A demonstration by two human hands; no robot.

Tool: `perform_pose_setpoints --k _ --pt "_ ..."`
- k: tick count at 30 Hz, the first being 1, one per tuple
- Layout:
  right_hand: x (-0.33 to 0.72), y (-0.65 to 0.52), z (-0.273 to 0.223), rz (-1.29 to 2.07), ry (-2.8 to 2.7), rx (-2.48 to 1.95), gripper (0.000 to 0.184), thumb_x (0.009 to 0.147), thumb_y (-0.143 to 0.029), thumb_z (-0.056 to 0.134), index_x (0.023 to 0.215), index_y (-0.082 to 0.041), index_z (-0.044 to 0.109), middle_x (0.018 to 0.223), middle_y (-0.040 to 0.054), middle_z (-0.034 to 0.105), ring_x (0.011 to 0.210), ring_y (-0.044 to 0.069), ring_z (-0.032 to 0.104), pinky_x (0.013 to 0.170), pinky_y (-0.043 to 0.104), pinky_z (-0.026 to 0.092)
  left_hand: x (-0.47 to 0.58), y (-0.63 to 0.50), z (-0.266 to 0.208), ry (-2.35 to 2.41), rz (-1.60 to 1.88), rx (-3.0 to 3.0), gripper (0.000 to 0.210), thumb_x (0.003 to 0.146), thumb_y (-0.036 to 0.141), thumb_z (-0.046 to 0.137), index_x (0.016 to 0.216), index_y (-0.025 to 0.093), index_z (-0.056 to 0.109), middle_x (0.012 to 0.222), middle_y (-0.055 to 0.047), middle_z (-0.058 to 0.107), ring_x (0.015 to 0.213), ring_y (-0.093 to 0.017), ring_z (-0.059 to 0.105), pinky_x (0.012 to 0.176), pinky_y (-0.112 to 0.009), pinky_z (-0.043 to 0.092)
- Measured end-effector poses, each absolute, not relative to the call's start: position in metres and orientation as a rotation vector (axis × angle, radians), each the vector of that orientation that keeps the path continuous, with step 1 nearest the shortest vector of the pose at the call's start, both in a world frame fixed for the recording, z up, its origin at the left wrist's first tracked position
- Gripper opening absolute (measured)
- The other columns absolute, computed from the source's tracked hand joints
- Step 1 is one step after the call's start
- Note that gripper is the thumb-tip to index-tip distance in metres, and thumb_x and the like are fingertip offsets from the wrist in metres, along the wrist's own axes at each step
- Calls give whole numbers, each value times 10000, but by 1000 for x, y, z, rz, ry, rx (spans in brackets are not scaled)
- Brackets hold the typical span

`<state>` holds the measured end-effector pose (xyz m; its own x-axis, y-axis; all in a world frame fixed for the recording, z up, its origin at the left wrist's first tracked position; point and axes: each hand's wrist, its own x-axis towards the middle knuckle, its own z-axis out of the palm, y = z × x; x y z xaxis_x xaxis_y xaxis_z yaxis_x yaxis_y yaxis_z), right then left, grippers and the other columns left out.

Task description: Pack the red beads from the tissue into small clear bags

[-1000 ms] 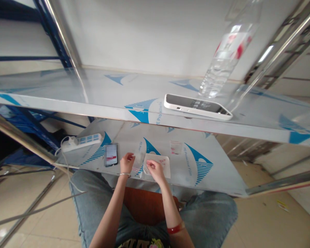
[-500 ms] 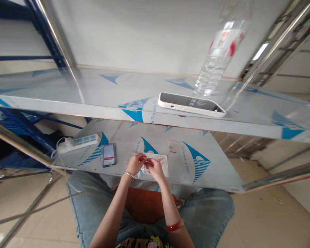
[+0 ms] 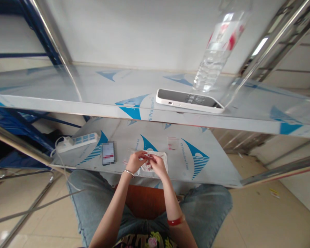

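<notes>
My left hand (image 3: 136, 161) and my right hand (image 3: 157, 164) meet above a white tray (image 3: 163, 156) on the lower shelf. Both are closed in a pinch, fingertips almost together, and whatever they hold is too small to make out. Small reddish bits lie in the tray, partly covered by my hands. Left of my left hand are clear plastic bags (image 3: 126, 159), hard to tell apart. A small clear bag (image 3: 173, 143) with red marks rests beyond the tray to the right.
On the film-covered lower shelf (image 3: 212, 165), a blurred-out flat device (image 3: 109, 153) and a white power strip (image 3: 79, 142) lie to the left. Above, the upper shelf (image 3: 98, 106) carries a white-cased phone (image 3: 189, 100) and a water bottle (image 3: 214, 55). Metal posts stand at both sides.
My fingers have shifted slightly over the tray, the right hand turning a little more inward. The whole view has moved slightly; the other things stay in place.
</notes>
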<state>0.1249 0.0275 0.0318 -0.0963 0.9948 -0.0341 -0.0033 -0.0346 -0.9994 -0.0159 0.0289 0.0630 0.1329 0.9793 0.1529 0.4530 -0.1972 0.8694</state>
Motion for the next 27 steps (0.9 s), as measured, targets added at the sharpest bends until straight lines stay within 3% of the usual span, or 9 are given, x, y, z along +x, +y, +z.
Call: perform_pose_setpoints --k 11,22,27 --pt "128 28 27 1250 -1297 -1189 307 693 -213 495 945 -166 664 774 37 702 513 147 609 420 233 487 -15 26 65 1362 964 1779 299 636 112 658 930 161 647 823 -39 722 794 -170 670 760 -273 521" --pt "127 29 29 1303 -1211 -1201 304 678 -282 578 944 -155 653 743 61 700 648 204 661 434 228 477 -15 29 58 1406 972 1868 273 689 51 548 889 171 691 886 -31 724 841 -166 671 772 -241 519" --pt "127 30 26 1273 -1161 -1230 231 680 -296 586 838 -143 656 732 67 694 656 207 673 441 222 482 -11 30 57 1409 986 1823 313 690 36 513 926 164 674 896 -41 723 836 -164 676 776 -245 523"
